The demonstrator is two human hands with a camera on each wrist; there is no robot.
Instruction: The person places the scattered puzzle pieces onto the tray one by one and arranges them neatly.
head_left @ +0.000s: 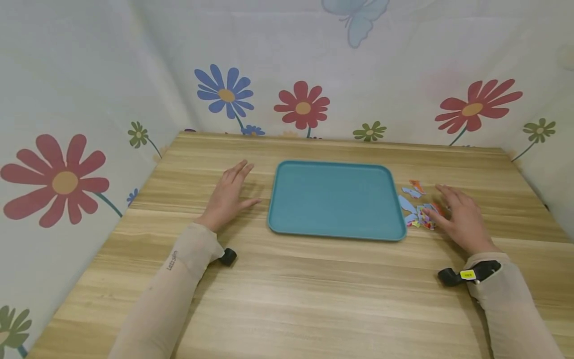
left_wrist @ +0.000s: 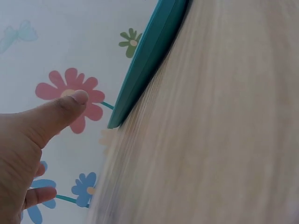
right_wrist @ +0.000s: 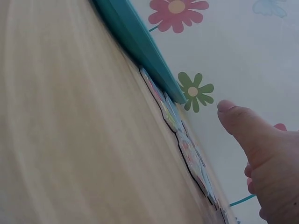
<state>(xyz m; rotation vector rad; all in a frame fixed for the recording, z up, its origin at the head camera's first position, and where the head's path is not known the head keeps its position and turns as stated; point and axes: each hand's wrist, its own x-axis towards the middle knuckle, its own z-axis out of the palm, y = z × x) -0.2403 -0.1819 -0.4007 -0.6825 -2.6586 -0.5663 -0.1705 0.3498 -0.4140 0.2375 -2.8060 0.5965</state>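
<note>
A teal rectangular tray [head_left: 334,199] lies flat on the wooden table, and its inner surface shows bare. My left hand [head_left: 227,196] is held to the left of the tray with fingers extended, apart from it. On the other side, my right hand [head_left: 464,219] hovers by a small heap of flat, colourful cut-out pieces [head_left: 421,213], thumb over their edge. Blue, orange and multicoloured parts show among them; what they depict is too small to tell. In the right wrist view the pieces [right_wrist: 189,154] lie thin and flat beside the tray's edge [right_wrist: 145,51]. Neither hand holds anything.
The wooden table [head_left: 305,294] reaches back to a pale curtain [head_left: 385,65] printed with flowers and a butterfly. A black wrist camera [head_left: 228,257] sits at the left cuff, and another camera [head_left: 450,276] at the right.
</note>
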